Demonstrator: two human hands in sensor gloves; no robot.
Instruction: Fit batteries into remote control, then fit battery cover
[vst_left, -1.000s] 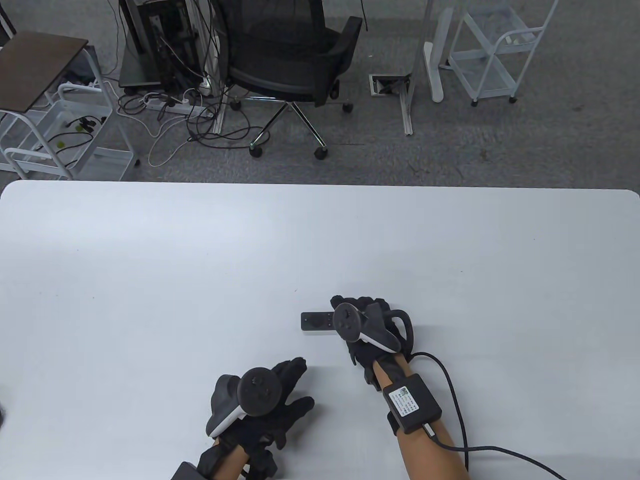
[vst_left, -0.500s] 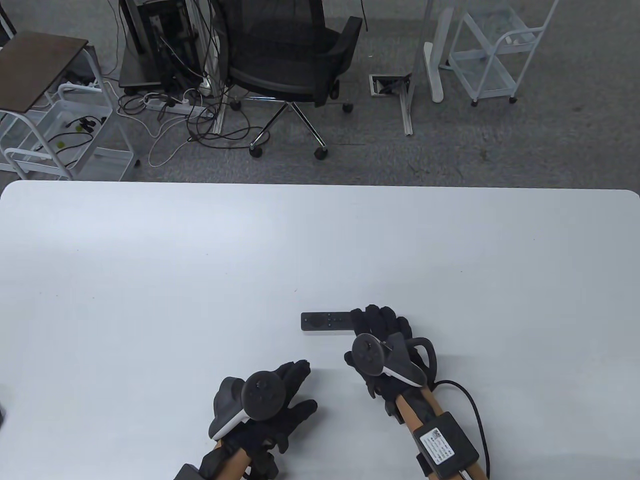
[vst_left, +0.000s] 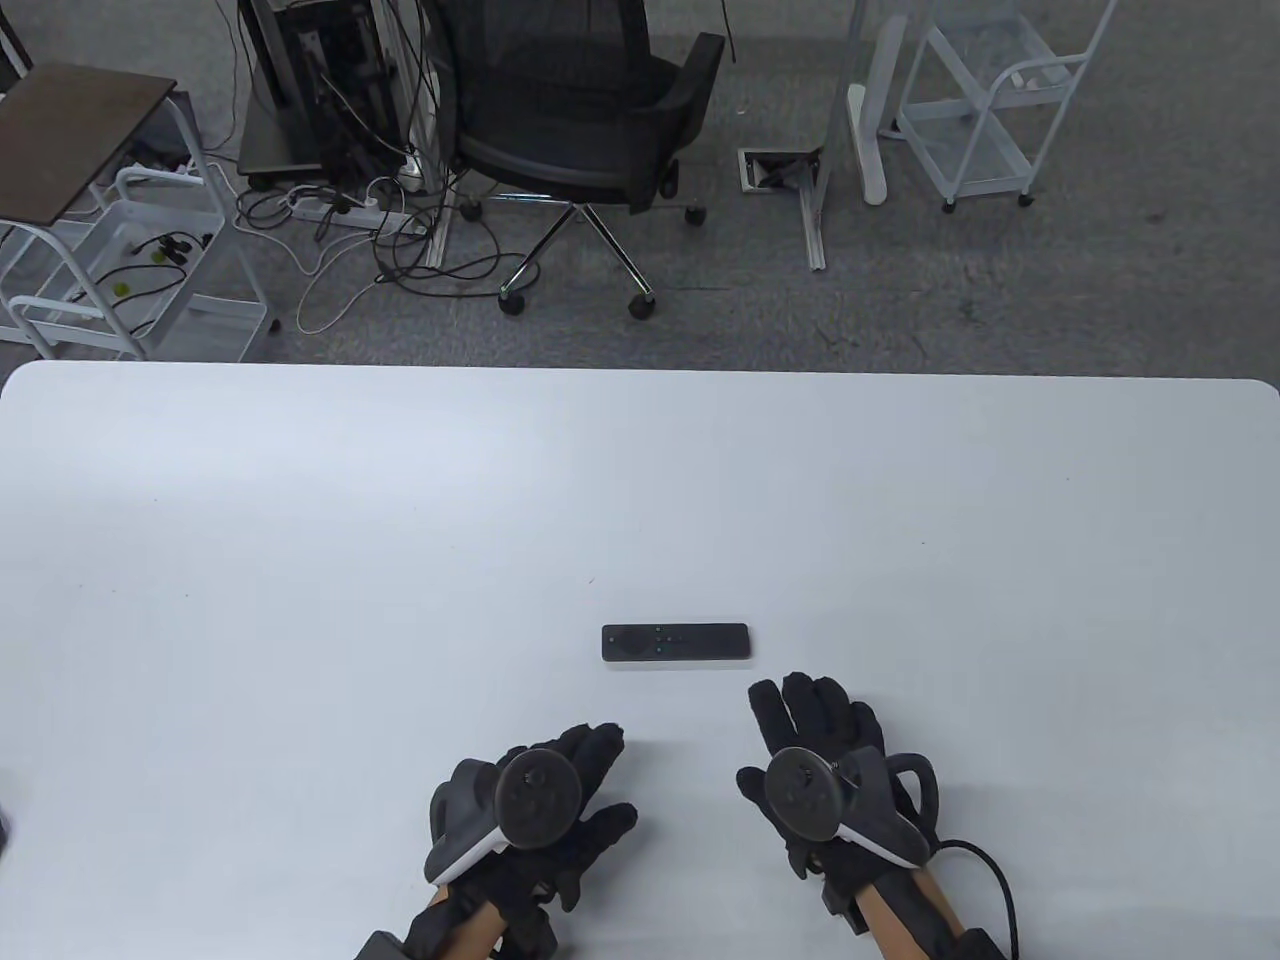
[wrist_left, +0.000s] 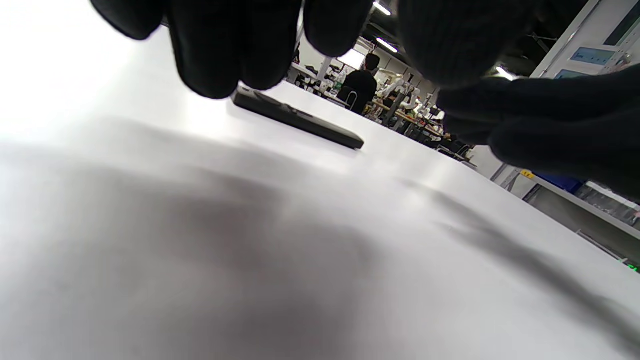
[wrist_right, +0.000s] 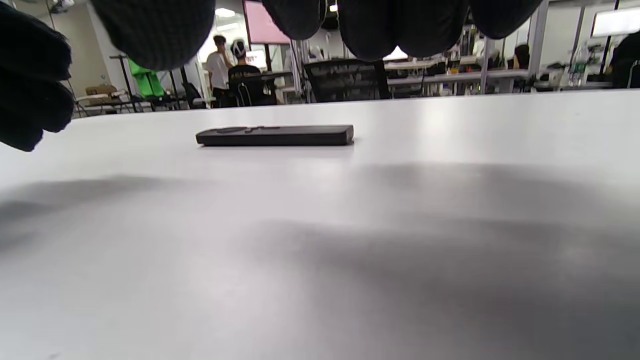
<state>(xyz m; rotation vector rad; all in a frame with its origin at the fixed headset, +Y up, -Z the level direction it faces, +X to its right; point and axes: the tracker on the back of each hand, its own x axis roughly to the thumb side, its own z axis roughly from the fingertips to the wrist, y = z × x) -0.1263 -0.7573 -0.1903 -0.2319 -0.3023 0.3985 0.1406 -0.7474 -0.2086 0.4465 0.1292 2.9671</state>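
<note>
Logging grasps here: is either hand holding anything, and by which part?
Nothing is held. The remote control lies alone on the table, apart from the left hand and right hand.

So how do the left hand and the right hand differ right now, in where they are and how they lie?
The right hand lies nearer the remote, just below its right end; the left hand lies further back, left of it. The right hand's fingers point up the table; the left hand's angle toward the right. Both wear black gloves with trackers, lie open on the table, and touch nothing else.
</note>
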